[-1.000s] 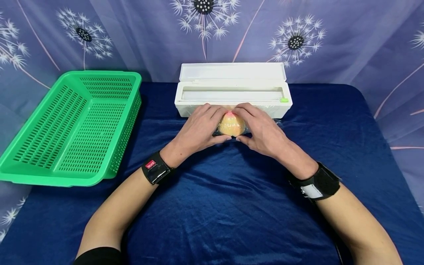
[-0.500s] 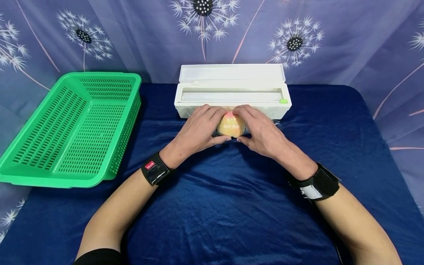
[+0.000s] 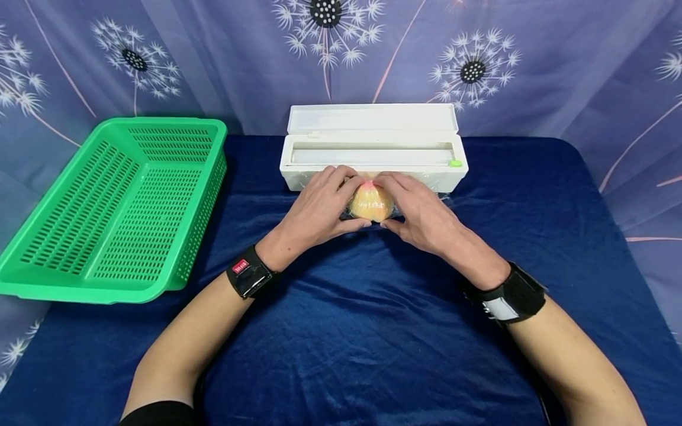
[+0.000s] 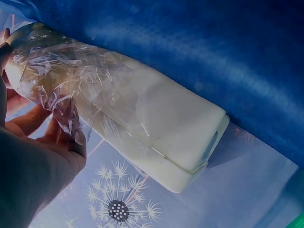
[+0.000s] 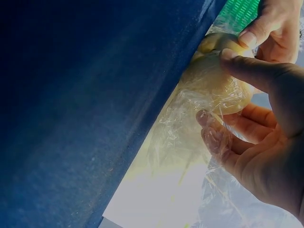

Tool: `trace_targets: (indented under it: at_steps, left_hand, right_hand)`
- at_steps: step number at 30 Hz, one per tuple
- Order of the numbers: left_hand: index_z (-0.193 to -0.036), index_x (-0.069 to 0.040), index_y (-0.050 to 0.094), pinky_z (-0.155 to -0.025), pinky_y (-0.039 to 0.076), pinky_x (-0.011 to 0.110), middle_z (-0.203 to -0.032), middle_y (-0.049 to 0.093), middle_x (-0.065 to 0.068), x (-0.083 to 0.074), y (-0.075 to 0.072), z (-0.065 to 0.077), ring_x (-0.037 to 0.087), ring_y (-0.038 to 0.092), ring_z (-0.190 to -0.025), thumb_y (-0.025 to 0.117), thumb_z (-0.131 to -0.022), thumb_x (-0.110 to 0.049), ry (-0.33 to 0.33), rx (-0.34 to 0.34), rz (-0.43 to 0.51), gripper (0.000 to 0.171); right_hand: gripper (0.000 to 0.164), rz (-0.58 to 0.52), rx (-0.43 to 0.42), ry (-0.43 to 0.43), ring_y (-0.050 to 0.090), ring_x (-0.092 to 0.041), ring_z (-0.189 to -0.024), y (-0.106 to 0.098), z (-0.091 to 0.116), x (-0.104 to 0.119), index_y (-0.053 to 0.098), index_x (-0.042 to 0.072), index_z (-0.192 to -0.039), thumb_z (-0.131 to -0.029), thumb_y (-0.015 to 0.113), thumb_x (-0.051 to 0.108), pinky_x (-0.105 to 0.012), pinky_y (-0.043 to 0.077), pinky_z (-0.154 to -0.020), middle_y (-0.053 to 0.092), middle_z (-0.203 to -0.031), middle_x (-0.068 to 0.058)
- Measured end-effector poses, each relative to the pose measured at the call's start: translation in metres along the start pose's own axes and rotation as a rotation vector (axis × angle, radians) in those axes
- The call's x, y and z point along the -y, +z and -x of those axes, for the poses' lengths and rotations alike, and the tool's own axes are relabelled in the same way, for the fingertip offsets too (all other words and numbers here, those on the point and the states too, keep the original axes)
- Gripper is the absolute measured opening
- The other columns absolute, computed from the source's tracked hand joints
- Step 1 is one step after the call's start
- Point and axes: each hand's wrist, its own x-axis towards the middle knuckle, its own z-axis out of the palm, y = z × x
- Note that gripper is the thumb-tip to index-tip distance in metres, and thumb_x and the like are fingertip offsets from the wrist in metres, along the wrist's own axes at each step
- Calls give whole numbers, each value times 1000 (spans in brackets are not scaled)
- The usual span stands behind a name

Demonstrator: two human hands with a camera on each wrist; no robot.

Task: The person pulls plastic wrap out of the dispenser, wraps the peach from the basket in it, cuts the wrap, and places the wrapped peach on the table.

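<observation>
A round yellow fruit with a pink top [image 3: 371,203], covered in clear cling film [image 5: 178,114], sits right in front of a white cling film box [image 3: 442,180]. My left hand [image 3: 325,204] holds the fruit from the left and my right hand [image 3: 423,210] from the right. Both thumbs lie along its near side, while the fingers curl over its far side. In the left wrist view, loose crinkled film [image 4: 71,71] spreads from the fruit over the box front. Some film bunches at the right hand's fingers in the right wrist view.
The box's lid [image 3: 373,118] stands raised at the back, and a small green slider [image 3: 455,163] sits at its right front edge. On the left is a green perforated basket [image 3: 176,248]. Dark blue cloth [image 3: 362,331] covers the table before a dandelion-patterned curtain [image 3: 229,65].
My left hand's fingers have shifted slightly on the far side of the fruit. The right hand stays almost still, and the box and basket keep their places.
</observation>
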Motion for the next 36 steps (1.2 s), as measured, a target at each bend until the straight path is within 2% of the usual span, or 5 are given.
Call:
trace_targets:
  at_steps: [6, 13, 20, 26, 36]
  left_hand:
    - [-147, -5, 60, -100, 45, 43, -133, 62, 12, 1, 0, 1, 30, 54, -115, 79, -92, -58, 11, -11, 0, 78]
    - [-148, -6, 59, -98, 45, 42, -136, 63, 11, 2, 0, 1, 29, 54, -112, 76, -93, -60, 6, 8, -9, 78]
    - [-146, -7, 58, -98, 46, 41, -135, 65, 9, 1, 0, 1, 27, 56, -111, 79, -91, -58, -10, 0, 31, 77]
    - [-139, -11, 61, -98, 46, 41, -133, 65, 7, 2, 0, 1, 26, 57, -111, 79, -91, -57, -13, -4, 47, 69]
    - [-142, -13, 59, -100, 46, 42, -134, 66, 8, 3, 0, 1, 26, 58, -113, 79, -93, -56, -6, -13, 71, 69]
  right_hand:
    - [74, 5, 12, -25, 58, -37, -129, 0, 0, -1, 53, -1, -142, -81, 93, 5, -51, 49, -108, 58, -142, -20]
    - [74, 4, 32, -21, 57, -39, -132, 0, 1, -2, 51, -2, -145, -83, 91, 5, -52, 49, -108, 56, -145, -22]
    - [73, 2, 42, -18, 55, -41, -135, 1, 1, -3, 51, -4, -146, -85, 89, 3, -54, 46, -111, 55, -147, -24]
    - [72, -9, 33, -25, 55, -41, -136, 0, 2, -3, 51, -4, -148, -86, 88, 2, -54, 47, -111, 55, -148, -24]
    - [74, 8, 60, -12, 51, -43, -140, -1, 2, -4, 47, -5, -153, -90, 85, 3, -55, 45, -113, 51, -152, -25]
